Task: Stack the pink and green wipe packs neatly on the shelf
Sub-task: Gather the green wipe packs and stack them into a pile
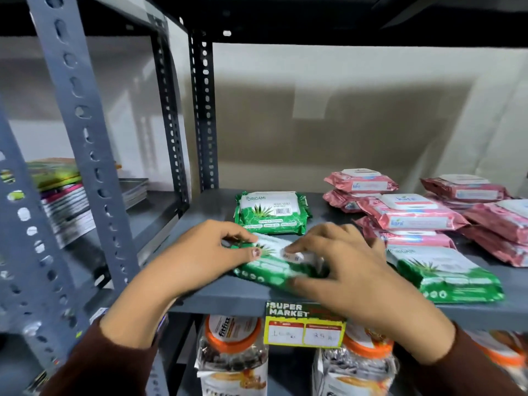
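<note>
A green wipe pack (271,267) lies near the front edge of the grey shelf (228,295). My left hand (200,252) grips its left end and my right hand (340,270) grips its right side. Behind it lies a second green wipe pack (273,212), flat and apart. A third green wipe pack (448,277) rests at the front right, partly overhanging the edge. Several pink wipe packs (411,214) sit in low stacks at the back right.
A perforated grey upright (85,132) stands to the left, with stacked booklets (65,195) on the neighbouring shelf. A supermarket price tag (304,324) hangs from the shelf edge. Orange-lidded jars (231,338) stand on the shelf below. The wall is close behind.
</note>
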`<control>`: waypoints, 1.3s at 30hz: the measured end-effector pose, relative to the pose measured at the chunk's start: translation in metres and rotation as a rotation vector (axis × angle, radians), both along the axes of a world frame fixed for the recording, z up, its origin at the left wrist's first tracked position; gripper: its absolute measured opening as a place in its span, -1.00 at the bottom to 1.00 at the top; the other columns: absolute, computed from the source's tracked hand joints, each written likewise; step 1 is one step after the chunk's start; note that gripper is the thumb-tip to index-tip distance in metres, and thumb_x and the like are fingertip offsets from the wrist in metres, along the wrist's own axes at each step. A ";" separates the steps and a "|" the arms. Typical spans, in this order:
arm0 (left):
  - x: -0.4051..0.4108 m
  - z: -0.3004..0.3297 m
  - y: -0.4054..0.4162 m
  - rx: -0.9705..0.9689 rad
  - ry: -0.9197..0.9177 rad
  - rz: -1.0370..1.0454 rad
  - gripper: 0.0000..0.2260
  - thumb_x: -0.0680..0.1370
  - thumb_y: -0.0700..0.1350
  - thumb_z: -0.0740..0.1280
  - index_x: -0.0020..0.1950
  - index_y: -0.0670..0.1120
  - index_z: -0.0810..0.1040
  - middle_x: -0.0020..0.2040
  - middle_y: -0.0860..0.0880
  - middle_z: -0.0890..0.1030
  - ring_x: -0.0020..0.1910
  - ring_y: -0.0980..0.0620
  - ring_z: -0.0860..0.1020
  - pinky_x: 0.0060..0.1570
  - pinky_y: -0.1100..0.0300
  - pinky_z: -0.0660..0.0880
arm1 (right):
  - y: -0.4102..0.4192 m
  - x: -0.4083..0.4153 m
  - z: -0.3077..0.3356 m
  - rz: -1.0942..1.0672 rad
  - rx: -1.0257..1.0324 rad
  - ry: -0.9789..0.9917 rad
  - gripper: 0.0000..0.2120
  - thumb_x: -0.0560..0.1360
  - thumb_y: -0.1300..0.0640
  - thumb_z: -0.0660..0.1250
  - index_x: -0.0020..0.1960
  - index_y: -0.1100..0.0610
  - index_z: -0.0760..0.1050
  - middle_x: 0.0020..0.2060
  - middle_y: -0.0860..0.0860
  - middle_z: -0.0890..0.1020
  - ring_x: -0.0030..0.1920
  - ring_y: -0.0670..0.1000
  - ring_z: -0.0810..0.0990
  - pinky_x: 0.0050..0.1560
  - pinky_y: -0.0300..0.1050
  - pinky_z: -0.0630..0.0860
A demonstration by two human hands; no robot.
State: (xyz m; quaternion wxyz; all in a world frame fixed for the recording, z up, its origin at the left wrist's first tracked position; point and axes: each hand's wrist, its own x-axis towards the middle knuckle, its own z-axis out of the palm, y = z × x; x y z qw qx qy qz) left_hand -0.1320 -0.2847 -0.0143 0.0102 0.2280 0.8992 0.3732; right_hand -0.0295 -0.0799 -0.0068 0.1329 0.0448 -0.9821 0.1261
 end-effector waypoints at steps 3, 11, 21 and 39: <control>0.004 -0.002 0.003 0.017 0.016 0.109 -0.70 0.37 0.24 0.51 0.05 0.20 0.71 -0.03 0.19 0.69 -0.17 0.11 0.62 -0.13 0.17 0.52 | 0.012 -0.015 -0.003 0.038 -0.073 0.057 -0.70 0.50 -0.05 0.38 0.23 -0.20 0.54 0.11 -0.24 0.53 0.20 -0.09 0.48 0.15 -0.02 0.41; 0.009 0.000 0.010 0.048 -0.002 0.150 -0.71 0.39 0.17 0.53 0.07 0.12 0.73 0.00 0.10 0.72 -0.18 0.09 0.61 -0.04 0.12 0.54 | 0.012 -0.023 -0.016 0.069 -0.128 0.134 -0.69 0.54 0.16 0.38 0.26 -0.05 0.59 0.22 -0.07 0.61 0.26 0.00 0.53 0.23 -0.13 0.44; 0.056 0.017 0.041 0.355 0.185 0.028 -0.88 0.54 -0.16 0.44 0.04 -0.01 0.70 -0.12 0.10 0.63 -0.30 0.26 0.57 -0.30 0.53 0.39 | 0.106 0.075 0.010 -0.258 -0.451 0.391 -0.61 0.39 -0.34 0.34 0.13 -0.20 0.61 -0.02 -0.33 0.71 0.09 -0.24 0.65 0.06 -0.22 0.57; 0.094 0.000 0.153 0.226 0.407 -0.219 -0.73 0.48 0.00 0.47 0.16 0.11 0.55 0.02 0.08 0.68 -0.02 0.04 0.59 -0.03 0.06 0.54 | 0.111 0.102 -0.017 0.118 -1.396 0.407 -0.74 0.46 0.09 0.30 0.13 0.07 0.57 0.04 0.23 0.73 0.18 0.18 0.68 0.20 0.23 0.57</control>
